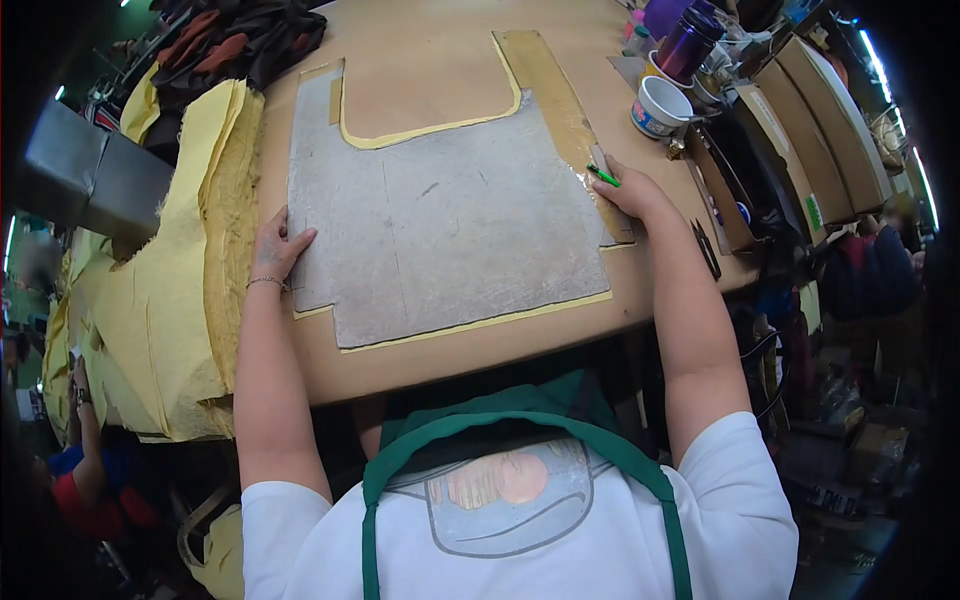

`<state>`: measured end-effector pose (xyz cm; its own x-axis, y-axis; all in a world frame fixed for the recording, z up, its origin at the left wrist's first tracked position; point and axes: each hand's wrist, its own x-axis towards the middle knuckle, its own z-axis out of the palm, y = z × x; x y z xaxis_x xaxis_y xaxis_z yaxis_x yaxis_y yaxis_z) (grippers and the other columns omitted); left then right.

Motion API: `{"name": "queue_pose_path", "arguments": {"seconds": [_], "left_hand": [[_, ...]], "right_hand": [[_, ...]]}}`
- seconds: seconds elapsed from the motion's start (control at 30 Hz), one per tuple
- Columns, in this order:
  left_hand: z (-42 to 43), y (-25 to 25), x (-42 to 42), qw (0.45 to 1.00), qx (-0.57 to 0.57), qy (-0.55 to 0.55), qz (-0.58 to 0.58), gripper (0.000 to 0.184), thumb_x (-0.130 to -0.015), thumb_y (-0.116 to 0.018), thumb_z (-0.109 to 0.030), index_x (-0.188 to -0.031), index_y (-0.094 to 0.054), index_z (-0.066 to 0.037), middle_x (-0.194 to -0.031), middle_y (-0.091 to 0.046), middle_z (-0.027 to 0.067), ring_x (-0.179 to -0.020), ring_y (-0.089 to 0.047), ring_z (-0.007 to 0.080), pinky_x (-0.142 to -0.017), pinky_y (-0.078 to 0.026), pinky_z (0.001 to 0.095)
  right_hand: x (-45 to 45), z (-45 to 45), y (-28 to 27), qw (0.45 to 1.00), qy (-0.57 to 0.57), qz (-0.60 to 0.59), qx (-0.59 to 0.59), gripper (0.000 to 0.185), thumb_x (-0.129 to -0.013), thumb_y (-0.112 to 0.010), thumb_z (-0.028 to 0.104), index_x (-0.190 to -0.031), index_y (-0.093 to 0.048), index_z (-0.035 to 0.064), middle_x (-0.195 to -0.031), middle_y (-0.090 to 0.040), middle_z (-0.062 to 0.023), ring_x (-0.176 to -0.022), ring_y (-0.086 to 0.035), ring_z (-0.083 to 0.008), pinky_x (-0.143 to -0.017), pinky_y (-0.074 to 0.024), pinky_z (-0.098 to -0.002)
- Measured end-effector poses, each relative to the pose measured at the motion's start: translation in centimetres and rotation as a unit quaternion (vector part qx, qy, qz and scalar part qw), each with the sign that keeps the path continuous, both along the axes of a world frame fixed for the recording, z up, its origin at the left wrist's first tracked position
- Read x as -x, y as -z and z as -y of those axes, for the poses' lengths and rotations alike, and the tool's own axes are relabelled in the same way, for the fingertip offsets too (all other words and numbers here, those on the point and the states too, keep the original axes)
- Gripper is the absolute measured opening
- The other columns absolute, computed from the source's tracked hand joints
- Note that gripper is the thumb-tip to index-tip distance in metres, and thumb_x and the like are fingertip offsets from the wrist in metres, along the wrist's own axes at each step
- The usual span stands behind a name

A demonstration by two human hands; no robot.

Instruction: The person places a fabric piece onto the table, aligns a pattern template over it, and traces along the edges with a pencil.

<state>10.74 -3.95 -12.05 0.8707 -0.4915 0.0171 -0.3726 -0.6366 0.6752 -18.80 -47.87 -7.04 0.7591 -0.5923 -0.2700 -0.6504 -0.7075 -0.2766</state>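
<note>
A large grey template (pixel 450 220) with a U-shaped cut-out and brown tape on its upper right arm lies flat on the table. Yellow material (pixel 480 322) shows beneath it as a thin border along the near edge and the cut-out. My left hand (pixel 278 250) rests at the template's left edge, thumb spread over the top and fingers along the side. At the right edge, my right hand (pixel 632 190) is closed around a green pen (pixel 603 176) and touches the template's taped side. Part of its fingers is hidden.
A thick stack of yellow material (pixel 190 270) overhangs the table's left side. Dark cloth (pixel 240 45) lies at the back left. A white tub (pixel 661 107), a purple container (pixel 688 47), scissors (pixel 706 250) and cardboard boxes (pixel 815 130) line the right. Another person's arm (pixel 88 440) appears far left.
</note>
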Motion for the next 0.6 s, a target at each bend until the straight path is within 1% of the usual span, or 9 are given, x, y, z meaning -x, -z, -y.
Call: {"name": "queue_pose_path", "arguments": {"seconds": [0.07,0.17,0.27,0.4,0.47,0.57,0.6], "left_hand": [[0.0,-0.2,0.2,1.0,-0.014,-0.007,0.004,0.078,-0.059,-0.076,-0.034,-0.121,-0.044,0.003,-0.083,-0.053,0.0152,-0.075,-0.051,0.0224,-0.072,-0.044,0.031],[-0.3,0.8,-0.5,1.0,-0.003,-0.007,-0.001,0.078,-0.06,-0.076,-0.035,-0.121,-0.045,0.002,-0.085,-0.052,0.016,-0.077,-0.051,0.0236,-0.073,-0.044,0.0312],[-0.1,0.2,-0.1,1.0,-0.02,-0.011,-0.007,0.077,-0.061,-0.075,-0.032,-0.122,-0.043,0.003,-0.091,-0.053,0.018,-0.081,-0.052,0.0246,-0.075,-0.044,0.0317],[0.4,-0.8,0.6,0.999,0.005,-0.012,-0.043,0.076,-0.061,-0.076,-0.027,-0.122,-0.042,0.005,-0.097,-0.054,0.02,-0.087,-0.054,0.0246,-0.078,-0.044,0.0318],[0.8,-1.8,1.4,0.999,-0.004,-0.019,-0.044,0.076,-0.062,-0.076,-0.026,-0.122,-0.041,0.006,-0.099,-0.055,0.0205,-0.088,-0.054,0.0242,-0.079,-0.043,0.0317],[0.7,-1.9,1.5,1.0,-0.014,-0.005,-0.021,0.077,-0.061,-0.076,-0.027,-0.121,-0.042,0.007,-0.094,-0.056,0.0184,-0.083,-0.054,0.0227,-0.077,-0.044,0.031],[0.7,-1.9,1.5,0.999,-0.029,-0.003,-0.016,0.076,-0.063,-0.075,-0.025,-0.122,-0.04,0.007,-0.096,-0.057,0.0179,-0.084,-0.055,0.0214,-0.077,-0.045,0.03]], "right_hand": [[0.0,0.0,0.0,1.0,0.002,0.001,-0.004,0.069,-0.078,-0.056,0.039,-0.133,-0.029,0.0077,-0.119,-0.049,-0.0195,-0.109,-0.048,-0.0313,-0.092,-0.0372,-0.0354],[0.2,-0.1,-0.1,1.0,0.008,0.006,-0.017,0.07,-0.077,-0.058,0.039,-0.132,-0.029,0.0078,-0.121,-0.047,-0.0191,-0.11,-0.047,-0.0307,-0.093,-0.0365,-0.035],[0.3,0.1,0.1,1.0,0.004,0.011,-0.02,0.07,-0.077,-0.059,0.037,-0.133,-0.029,0.0084,-0.122,-0.046,-0.0188,-0.112,-0.046,-0.0303,-0.094,-0.0352,-0.0332],[0.4,0.3,0.3,0.999,0.004,0.025,-0.037,0.069,-0.077,-0.061,0.035,-0.132,-0.03,0.0074,-0.124,-0.044,-0.0186,-0.114,-0.044,-0.0294,-0.095,-0.0332,-0.0316],[0.5,0.5,0.5,0.999,0.002,0.035,-0.036,0.072,-0.075,-0.063,0.035,-0.132,-0.029,0.0081,-0.123,-0.046,-0.0185,-0.113,-0.045,-0.0298,-0.094,-0.0347,-0.0329],[0.5,0.5,0.5,0.999,-0.001,0.034,-0.035,0.074,-0.073,-0.064,0.035,-0.133,-0.029,0.0082,-0.122,-0.046,-0.0184,-0.112,-0.045,-0.0301,-0.094,-0.0354,-0.0335],[0.5,0.6,0.5,0.999,-0.002,0.03,-0.034,0.074,-0.073,-0.064,0.035,-0.132,-0.029,0.0082,-0.122,-0.046,-0.0183,-0.112,-0.045,-0.0301,-0.094,-0.0354,-0.0335]]}}
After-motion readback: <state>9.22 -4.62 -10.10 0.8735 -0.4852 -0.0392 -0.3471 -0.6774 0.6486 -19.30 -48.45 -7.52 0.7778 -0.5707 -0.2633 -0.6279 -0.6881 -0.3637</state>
